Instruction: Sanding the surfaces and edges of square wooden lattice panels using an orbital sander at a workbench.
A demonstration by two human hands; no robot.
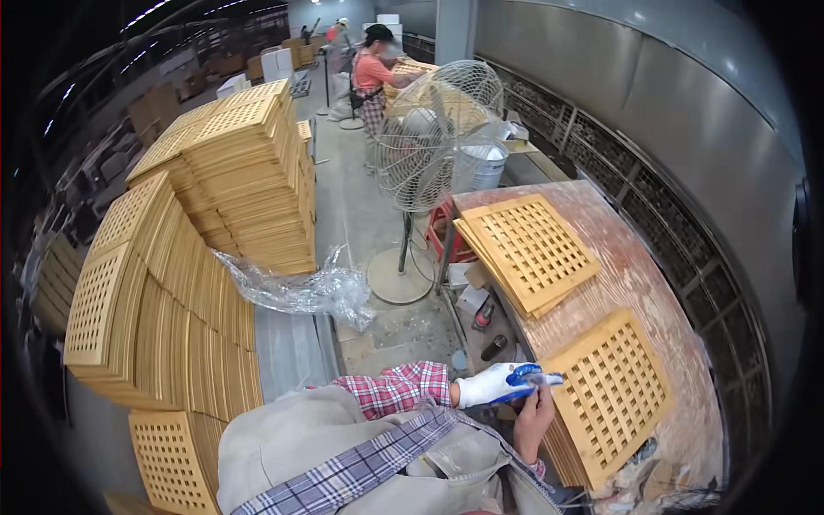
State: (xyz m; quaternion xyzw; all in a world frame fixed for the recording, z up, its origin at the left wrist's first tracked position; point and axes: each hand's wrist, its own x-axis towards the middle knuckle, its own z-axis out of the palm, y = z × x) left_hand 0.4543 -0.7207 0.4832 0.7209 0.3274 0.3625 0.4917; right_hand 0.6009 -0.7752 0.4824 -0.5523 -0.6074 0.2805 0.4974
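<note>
My left hand [498,384], in a white work glove with blue-coated fingers, reaches to the near edge of a stack of wooden lattice panels [611,390] on the worktable. My bare right hand [534,421] meets it there, its fingers bent up against the gloved fingertips. Both hands are closed together in front of the top panel's left edge. Whatever sits between the fingers is too small and blurred to name. Square holes in a grid fill the middle of each panel.
More lattice panels [532,249] lie farther along the worn table [661,300]. A caged pedestal fan [421,159] stands beyond. Tall panel stacks [232,180] line the left, with crumpled clear plastic [313,292] beside them. A co-worker [373,77] handles panels farther off.
</note>
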